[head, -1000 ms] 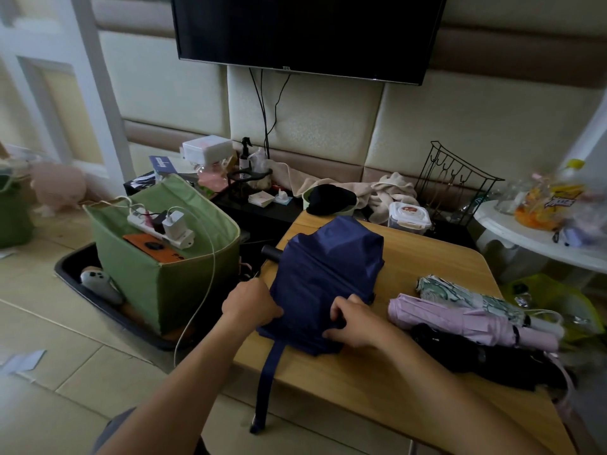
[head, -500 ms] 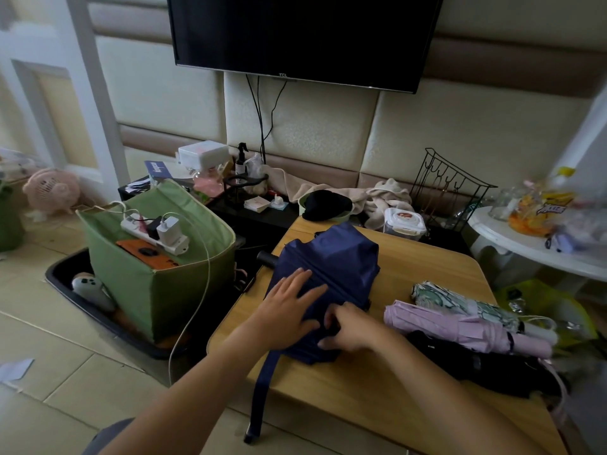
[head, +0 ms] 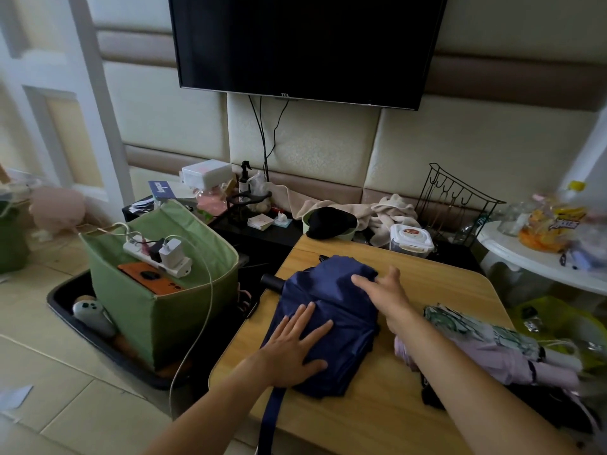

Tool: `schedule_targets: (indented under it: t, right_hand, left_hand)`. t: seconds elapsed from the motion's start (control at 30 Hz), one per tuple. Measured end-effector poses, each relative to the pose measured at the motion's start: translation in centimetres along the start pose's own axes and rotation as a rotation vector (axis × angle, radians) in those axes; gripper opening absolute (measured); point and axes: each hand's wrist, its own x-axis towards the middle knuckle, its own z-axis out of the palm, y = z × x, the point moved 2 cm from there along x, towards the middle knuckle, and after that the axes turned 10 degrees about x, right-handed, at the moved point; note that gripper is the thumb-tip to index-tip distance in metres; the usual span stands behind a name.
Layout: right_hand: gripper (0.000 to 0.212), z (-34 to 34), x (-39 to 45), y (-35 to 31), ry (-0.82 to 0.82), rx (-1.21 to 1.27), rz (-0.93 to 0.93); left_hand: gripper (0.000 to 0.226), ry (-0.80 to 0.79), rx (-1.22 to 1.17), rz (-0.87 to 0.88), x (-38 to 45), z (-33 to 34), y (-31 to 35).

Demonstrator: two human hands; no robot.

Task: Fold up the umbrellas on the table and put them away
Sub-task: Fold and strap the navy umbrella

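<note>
Navy umbrella [head: 341,310] lies near the bench's [head: 427,267] left edge; left grip [head: 292,349] and right grip [head: 382,290] both press it flat-fingered, released.

A navy umbrella [head: 331,310] lies collapsed, its canopy loose and rumpled, strap hanging off the bench [head: 437,277] edge. Beside it lie a pink umbrella [head: 486,359] and a green-patterned umbrella [head: 466,326], both rolled.

Home living room, wall-mounted television [head: 305,44], padded wall panels [head: 460,149]
</note>
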Motion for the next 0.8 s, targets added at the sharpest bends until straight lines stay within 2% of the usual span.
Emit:
schedule_targets:
  t: [0.03, 0.1, 0.17, 0.2, 0.27, 0.33, 0.37, 0.43, 0.47, 0.57, 0.63, 0.7, 0.77, 0.8]
  right_hand:
    - [0.088, 0.2, -0.3, -0.1, -0.032, 0.083, 0.026]
    - [0.05, 0.6, -0.6, -0.2, -0.138, 0.153, 0.008]
    - [0.029, 1.1, -0.9, 0.1, -0.313, 0.055, -0.068]
    - [0.025, 1.3, -1.2, 0.3, -0.417, -0.048, -0.125]
    - [0.021, 1.6, -1.8, 0.7, -0.579, -0.304, -0.24]
    - [0.023, 1.7, -2.4, 1.4, -0.663, -0.497, -0.275]
    - [0.024, 1.7, -2.6, 1.9, -0.683, -0.544, -0.266]
    - [0.023, 1.6, -3.1, 2.6, -0.712, -0.594, -0.257]
    - [0.022, 1.5, -3.3, 2.8, -0.725, -0.613, -0.26]
    - [0.023, 1.4, -4.2, 3.3, -0.746, -0.646, -0.27]
    - [0.025, 1.3, -4.6, 3.5, -0.717, -0.634, -0.275]
    - [0.026, 1.0, -4.9, 3.5, -0.69, -0.622, -0.305]
    - [0.024, 0.7, -5.2, 3.3, -0.689, -0.629, -0.37]
    - [0.022, 0.6, -5.3, 3.2, -0.69, -0.643, -0.4]
  left_hand:
    - [0.08, -0.006, -0.031, -0.001, 0.1, -0.2, 0.0]
    - [0.089, 0.004, -0.108, -0.01, 0.0, -0.9, 0.1]
    - [0.09, -0.024, -0.348, -0.043, 0.0, -1.9, 0.0]
    - [0.082, -0.038, -0.54, -0.111, -0.1, -2.4, -0.5]
    - [0.05, -0.001, -0.932, -0.274, 0.5, -3.3, -1.5]
    - [0.018, 0.154, -1.242, -0.477, 0.9, -4.4, -2.7]
    - [0.019, 0.235, -1.385, -0.539, 0.8, -4.7, -3.3]
    - [0.036, 0.262, -1.555, -0.526, -0.1, -5.3, -3.4]
    - [0.04, 0.244, -1.563, -0.495, -0.7, -5.5, -3.5]
    - [0.04, 0.209, -1.364, -0.5, -1.3, -4.5, -4.4]
    - [0.048, 0.238, -1.29, -0.551, -1.1, -4.0, -4.9]
    - [0.041, 0.289, -1.244, -0.574, -1.0, -3.8, -5.1]
    - [0.043, 0.322, -1.284, -0.583, -1.0, -3.9, -5.3]
    - [0.05, 0.287, -1.352, -0.581, -0.9, -4.1, -5.3]
